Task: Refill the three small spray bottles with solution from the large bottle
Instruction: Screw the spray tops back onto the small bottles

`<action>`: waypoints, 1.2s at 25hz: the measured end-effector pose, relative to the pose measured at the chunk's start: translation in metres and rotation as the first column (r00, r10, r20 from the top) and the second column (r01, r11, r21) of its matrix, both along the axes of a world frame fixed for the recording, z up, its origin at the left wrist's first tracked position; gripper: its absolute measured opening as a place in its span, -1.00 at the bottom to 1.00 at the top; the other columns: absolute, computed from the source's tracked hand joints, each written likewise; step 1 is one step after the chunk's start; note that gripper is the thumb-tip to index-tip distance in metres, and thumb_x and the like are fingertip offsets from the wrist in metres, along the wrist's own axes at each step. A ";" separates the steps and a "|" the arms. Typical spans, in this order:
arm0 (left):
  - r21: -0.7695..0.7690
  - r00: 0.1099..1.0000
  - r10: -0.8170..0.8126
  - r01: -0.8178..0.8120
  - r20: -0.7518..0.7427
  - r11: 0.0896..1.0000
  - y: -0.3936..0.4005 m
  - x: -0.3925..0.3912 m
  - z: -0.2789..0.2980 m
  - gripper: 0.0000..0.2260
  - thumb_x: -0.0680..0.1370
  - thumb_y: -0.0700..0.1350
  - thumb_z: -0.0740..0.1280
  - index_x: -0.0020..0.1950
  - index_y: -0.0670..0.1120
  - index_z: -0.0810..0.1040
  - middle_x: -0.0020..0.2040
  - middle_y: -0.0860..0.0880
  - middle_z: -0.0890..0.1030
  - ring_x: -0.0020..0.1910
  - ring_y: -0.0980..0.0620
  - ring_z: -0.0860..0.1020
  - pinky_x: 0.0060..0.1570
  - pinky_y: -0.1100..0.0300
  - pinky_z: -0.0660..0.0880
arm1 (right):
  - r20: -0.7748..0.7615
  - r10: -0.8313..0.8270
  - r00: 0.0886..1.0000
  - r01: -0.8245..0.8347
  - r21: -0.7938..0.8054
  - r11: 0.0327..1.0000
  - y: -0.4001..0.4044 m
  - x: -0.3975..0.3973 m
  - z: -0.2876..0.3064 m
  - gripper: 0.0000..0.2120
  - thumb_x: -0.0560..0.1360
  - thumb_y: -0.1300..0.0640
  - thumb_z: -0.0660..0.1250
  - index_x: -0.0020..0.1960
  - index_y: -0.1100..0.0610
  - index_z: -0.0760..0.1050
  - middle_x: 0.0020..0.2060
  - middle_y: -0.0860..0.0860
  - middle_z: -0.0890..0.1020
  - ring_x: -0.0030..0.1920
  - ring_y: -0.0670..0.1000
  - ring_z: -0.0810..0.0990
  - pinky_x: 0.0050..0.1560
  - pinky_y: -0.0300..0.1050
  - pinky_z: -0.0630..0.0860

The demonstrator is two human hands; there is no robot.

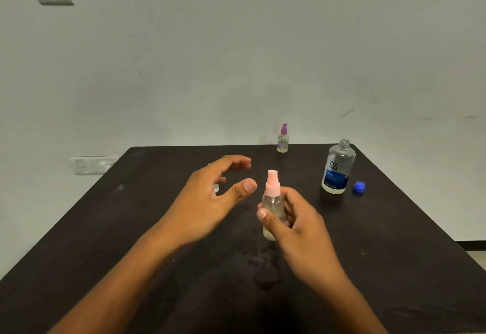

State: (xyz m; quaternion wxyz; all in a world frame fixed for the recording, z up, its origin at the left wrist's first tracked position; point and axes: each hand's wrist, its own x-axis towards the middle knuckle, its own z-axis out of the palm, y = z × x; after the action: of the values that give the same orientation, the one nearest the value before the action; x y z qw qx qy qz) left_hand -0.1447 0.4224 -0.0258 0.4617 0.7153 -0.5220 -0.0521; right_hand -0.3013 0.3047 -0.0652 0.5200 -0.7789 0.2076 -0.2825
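Over the desk [157, 228], right hand [297, 218] grips pink bottle [272, 202]; left hand [210, 197] hovers with fingers spread, empty; uncapped large bottle [338, 168] could tip if knocked

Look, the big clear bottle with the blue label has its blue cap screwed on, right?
Not quite. The big clear bottle with the blue label stands open; its blue cap lies on the dark table beside it, as the head view shows.

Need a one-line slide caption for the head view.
Right hand grips pink-capped sprayer; left hand open beside it; large bottle uncapped.
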 end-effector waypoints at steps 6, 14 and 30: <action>0.130 0.971 0.088 -0.119 0.220 0.984 -0.038 0.068 -0.013 -0.35 0.52 0.39 0.24 0.55 0.17 0.31 0.53 0.19 0.37 0.49 0.22 0.33 0.47 0.15 0.31 | -0.063 -0.137 0.989 0.128 -0.135 0.983 -0.073 0.076 -0.007 -0.72 0.51 0.04 0.50 0.17 -0.07 0.53 -0.03 -0.18 0.62 -0.05 -0.22 0.58 -0.19 -0.45 0.44; 0.144 0.967 0.094 -0.131 0.237 0.981 -0.096 0.158 -0.026 -0.42 0.56 0.33 0.18 0.55 0.16 0.32 0.53 0.14 0.38 0.49 0.17 0.33 0.12 0.34 0.36 | -0.112 -0.242 0.964 0.209 -0.252 0.945 -0.175 0.201 -0.021 -0.61 0.49 0.06 0.53 0.26 0.08 0.53 0.04 -0.06 0.57 0.03 -0.06 0.55 -0.04 -0.30 0.40; 0.199 0.971 0.130 -0.171 0.202 0.965 -0.123 0.253 -0.072 -0.51 0.65 0.20 0.16 0.51 0.00 0.43 0.43 0.04 0.52 0.40 0.07 0.46 0.37 0.10 0.40 | -0.141 -0.295 0.945 0.245 -0.291 0.925 -0.250 0.320 -0.077 -0.52 0.47 0.06 0.54 0.33 0.13 0.51 0.22 0.04 0.62 0.20 0.04 0.59 0.16 -0.17 0.43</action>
State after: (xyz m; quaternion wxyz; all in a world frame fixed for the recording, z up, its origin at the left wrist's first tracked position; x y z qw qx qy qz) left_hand 0.1081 0.2989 -0.0978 0.3332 0.8004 -0.4984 -0.0054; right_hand 0.0187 0.0547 -0.1418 0.3439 -0.8286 0.3197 -0.3048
